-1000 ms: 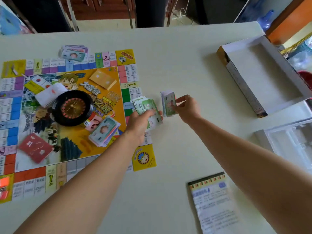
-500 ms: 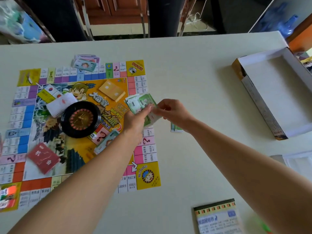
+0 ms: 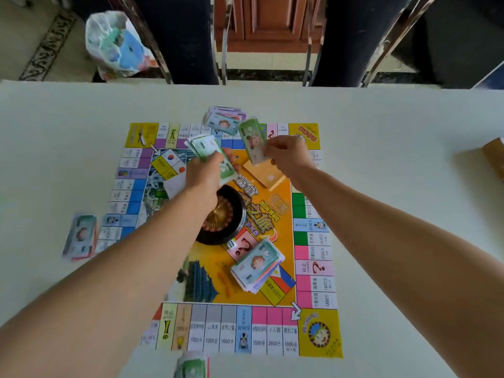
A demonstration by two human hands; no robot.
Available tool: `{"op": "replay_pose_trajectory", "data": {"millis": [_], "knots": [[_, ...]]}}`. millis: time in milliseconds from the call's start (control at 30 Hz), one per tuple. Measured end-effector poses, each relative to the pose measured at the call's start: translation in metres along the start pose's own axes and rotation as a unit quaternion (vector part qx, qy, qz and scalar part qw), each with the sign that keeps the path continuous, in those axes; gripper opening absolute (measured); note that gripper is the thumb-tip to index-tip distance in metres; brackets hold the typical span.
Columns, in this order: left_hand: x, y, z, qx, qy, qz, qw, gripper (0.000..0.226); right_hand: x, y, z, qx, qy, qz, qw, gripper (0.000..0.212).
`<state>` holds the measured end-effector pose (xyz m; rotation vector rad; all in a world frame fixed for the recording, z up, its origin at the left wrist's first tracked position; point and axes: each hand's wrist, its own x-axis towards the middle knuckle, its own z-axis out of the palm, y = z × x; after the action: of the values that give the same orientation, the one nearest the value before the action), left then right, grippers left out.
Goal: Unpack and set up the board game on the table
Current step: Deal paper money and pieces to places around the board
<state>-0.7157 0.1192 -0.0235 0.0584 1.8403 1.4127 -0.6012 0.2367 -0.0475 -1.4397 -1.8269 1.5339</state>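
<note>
The colourful game board (image 3: pixel 313 331) lies flat on the white table. My left hand (image 3: pixel 203 174) grips a fanned wad of green play money (image 3: pixel 203 147) above the board's far half. My right hand (image 3: pixel 286 156) pinches a smaller bundle of green notes (image 3: pixel 251 140) near the board's far edge. A black roulette wheel (image 3: pixel 226 216) sits in the board's middle, partly hidden by my left forearm. Note stacks lie at the far edge (image 3: pixel 223 120), near the middle (image 3: pixel 256 264), left of the board (image 3: pixel 80 236) and at the near edge (image 3: pixel 192 365).
An orange card deck (image 3: pixel 263 173) lies under my right hand, and a white die (image 3: pixel 231 244) sits by the wheel. A box corner (image 3: pixel 495 155) shows at the right edge. Chairs and a plastic bag (image 3: pixel 117 45) stand beyond the table's far edge.
Both hands have moved from the board's right side to over its far half, each carrying green notes. The view has swung left, so the open box and booklet have left the picture.
</note>
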Motion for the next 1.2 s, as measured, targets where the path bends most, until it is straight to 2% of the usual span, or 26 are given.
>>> {"op": "replay_pose_trajectory", "data": {"millis": [233,367,567,733,900,1000,1100,1167,1200], "knots": [[0.067,0.014,-0.019,-0.056,-0.020,-0.013,0.998,0.013,0.081,-0.036,0.057,-0.170,0.016,-0.054,0.984,0.023],[0.094,0.016,-0.019,-0.058,-0.027,-0.011,0.998,0.009,0.115,-0.038,0.079,-0.227,0.030,-0.079,0.970,0.023],[0.114,0.014,-0.021,-0.055,-0.034,0.002,0.998,0.008,0.132,-0.027,0.090,-0.282,0.061,-0.094,0.953,0.021],[0.100,0.011,-0.033,-0.078,-0.054,0.000,0.996,0.008,0.109,-0.034,0.089,-0.259,0.062,-0.150,0.952,0.028],[0.071,0.011,-0.055,-0.098,-0.030,-0.024,0.994,0.007,0.075,-0.042,0.099,-0.291,0.017,-0.129,0.948,0.026],[0.055,0.012,-0.068,-0.087,-0.014,-0.036,0.995,0.004,0.053,-0.052,0.111,-0.250,0.003,-0.160,0.955,0.016],[0.044,0.011,-0.088,-0.075,0.019,-0.041,0.996,0.016,0.020,-0.073,0.129,-0.108,-0.108,-0.129,0.980,0.025],[0.034,0.012,-0.106,-0.081,0.035,-0.040,0.995,0.020,-0.002,-0.087,0.144,-0.085,-0.192,-0.105,0.972,0.026],[0.031,0.012,-0.114,-0.080,0.038,-0.037,0.995,0.017,-0.010,-0.090,0.150,-0.094,-0.210,-0.106,0.967,0.023]]}}
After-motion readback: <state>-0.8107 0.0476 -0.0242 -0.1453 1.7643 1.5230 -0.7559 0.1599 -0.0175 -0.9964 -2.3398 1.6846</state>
